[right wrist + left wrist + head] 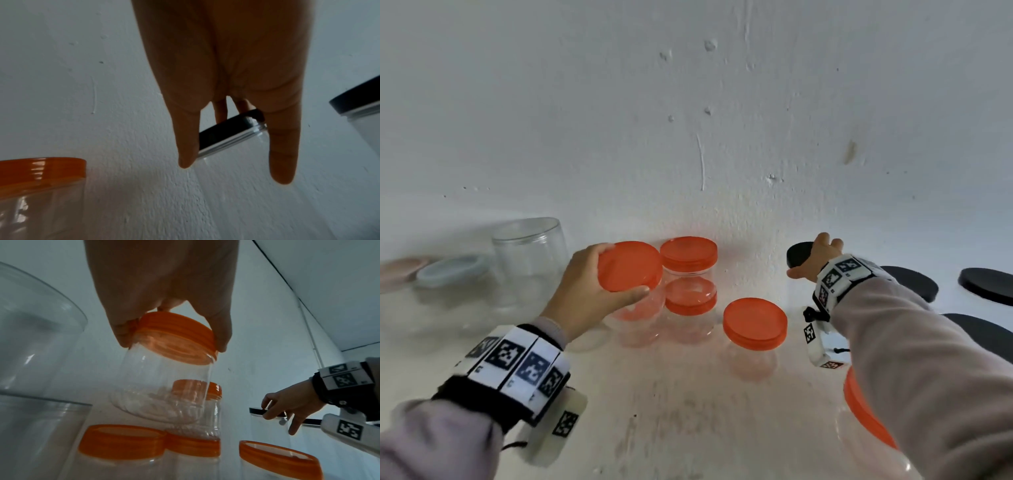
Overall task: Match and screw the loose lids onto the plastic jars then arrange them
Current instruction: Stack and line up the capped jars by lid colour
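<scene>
My left hand [599,291] grips the orange lid [631,269] of a small clear jar [164,386] from above, fingers and thumb curled round its rim. The jar hangs tilted above the other jars. Against the wall, two orange-lidded jars [689,274] stand stacked, and a third [755,323] stands to their right. My right hand [815,257] reaches to the back right, its fingers curled over the edge of the black lid [226,131] on a clear jar [265,426]. In the right wrist view its thumb and little finger point down on either side of that lid.
A tall open clear jar [530,253] and pale-lidded containers [452,270] stand at the left. Several black lids [988,286] show at the right. Another orange-lidded jar [866,411] is under my right forearm. The white wall [702,120] is close behind.
</scene>
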Available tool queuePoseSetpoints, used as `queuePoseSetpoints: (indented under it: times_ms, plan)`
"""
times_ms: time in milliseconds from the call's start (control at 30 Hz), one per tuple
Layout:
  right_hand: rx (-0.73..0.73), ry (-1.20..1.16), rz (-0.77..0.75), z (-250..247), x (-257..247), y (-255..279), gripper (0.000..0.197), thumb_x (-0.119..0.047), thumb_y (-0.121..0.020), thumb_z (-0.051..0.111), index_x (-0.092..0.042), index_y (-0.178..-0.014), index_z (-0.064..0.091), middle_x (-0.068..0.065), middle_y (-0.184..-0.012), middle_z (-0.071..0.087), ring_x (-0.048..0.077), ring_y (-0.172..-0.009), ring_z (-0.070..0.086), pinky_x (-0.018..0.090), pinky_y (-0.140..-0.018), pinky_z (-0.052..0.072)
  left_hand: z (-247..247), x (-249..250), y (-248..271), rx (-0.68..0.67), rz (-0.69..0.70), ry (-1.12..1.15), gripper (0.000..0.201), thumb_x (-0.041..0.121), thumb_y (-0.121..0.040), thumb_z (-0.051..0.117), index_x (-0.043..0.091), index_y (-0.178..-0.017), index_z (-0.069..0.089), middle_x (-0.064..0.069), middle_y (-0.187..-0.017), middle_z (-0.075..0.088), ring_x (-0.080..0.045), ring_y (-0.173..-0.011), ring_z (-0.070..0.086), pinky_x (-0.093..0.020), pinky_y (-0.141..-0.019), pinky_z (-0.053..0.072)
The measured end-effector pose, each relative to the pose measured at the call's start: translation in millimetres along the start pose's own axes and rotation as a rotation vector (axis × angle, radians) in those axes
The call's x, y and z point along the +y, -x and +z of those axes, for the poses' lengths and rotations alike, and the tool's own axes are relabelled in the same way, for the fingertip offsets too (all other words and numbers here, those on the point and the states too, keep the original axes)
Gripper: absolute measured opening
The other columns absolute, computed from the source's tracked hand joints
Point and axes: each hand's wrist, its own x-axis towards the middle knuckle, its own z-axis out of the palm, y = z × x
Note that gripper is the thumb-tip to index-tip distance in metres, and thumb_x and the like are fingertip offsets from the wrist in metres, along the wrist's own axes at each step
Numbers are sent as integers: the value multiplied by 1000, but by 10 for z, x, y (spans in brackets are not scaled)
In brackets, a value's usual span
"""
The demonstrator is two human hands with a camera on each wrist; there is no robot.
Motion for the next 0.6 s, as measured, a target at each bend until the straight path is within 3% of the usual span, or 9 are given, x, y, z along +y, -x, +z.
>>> queuePoseSetpoints:
  times_ms: [167,233,400,600]
  plan:
    - [-30,40,26,106,-15,-165,86,-33,-78,76,-4,-139,22,16,-138,30,36,-121,45,41,-89,41,137,-77,-268,69,-39,-38,97,48,-60,84,14,-138,38,-6,-138,40,-19,-124,43,-41,-105,40]
    - [-27,47,31,110,-23,-215,84,-34,-79,75,-3,-137,24,16,-137,31,36,-120,46,40,-87,41,201,-100,-339,81,-65,-51,96,47,-63,83,13,-140,36,-7,-140,36,-20,-126,40,-35,-106,37]
    - [-45,87,28,76,4,-344,86,-39,-77,76,-3,-137,25,18,-135,36,38,-121,45,47,-97,41,342,-148,-472,46,-97,-92,91,47,-72,76,12,-143,31,-10,-142,26,-22,-132,31,-28,-104,27]
    - [-41,74,15,87,46,-441,84,-40,-78,74,-2,-136,26,19,-134,38,38,-121,45,49,-100,40,455,-200,-572,22,-167,-95,86,46,-78,71,11,-144,28,-12,-145,19,-25,-137,23,-34,-110,25]
